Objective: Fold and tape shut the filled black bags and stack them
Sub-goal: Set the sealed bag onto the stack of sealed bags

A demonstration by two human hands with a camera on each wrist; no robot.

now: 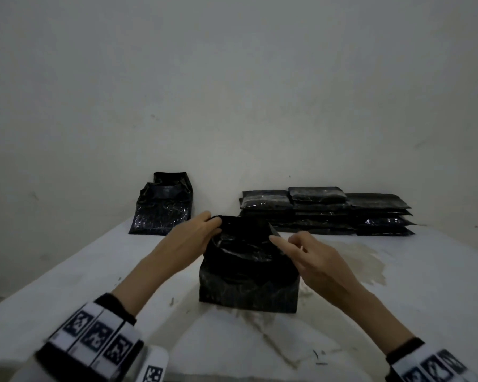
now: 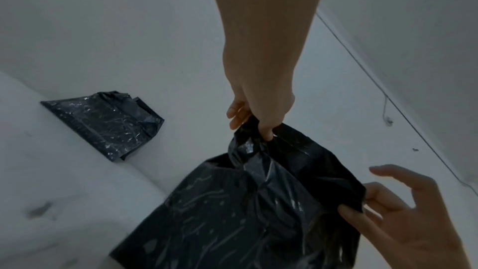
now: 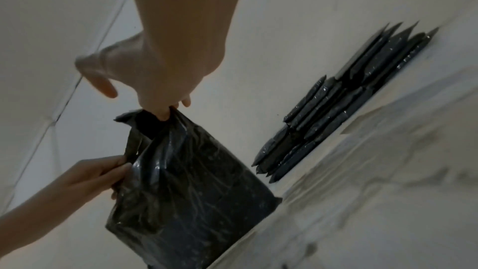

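Near the tabletop's (image 1: pixel 398 312) front edge, we are pinching the filled black bag's (image 1: pixel 249 282) soft, slippery mouth corners with left hand (image 1: pixel 196 232) and right hand (image 1: pixel 315 260), judging its base heavy.

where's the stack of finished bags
In the head view the stack sits at the table's far right against the wall, beyond the right hand.

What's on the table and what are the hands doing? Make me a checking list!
Surface: white table, stained and scuffed.
Job's things: open black bag stands upright; finished stack back right; unsealed bags lean on the wall back left.
Clutter: dark specks; no tape seen.
Grippers: left hand and right hand each pinch the bag's top edge.
Cables: thin wire along the wall.
Surroundings: plain white wall.
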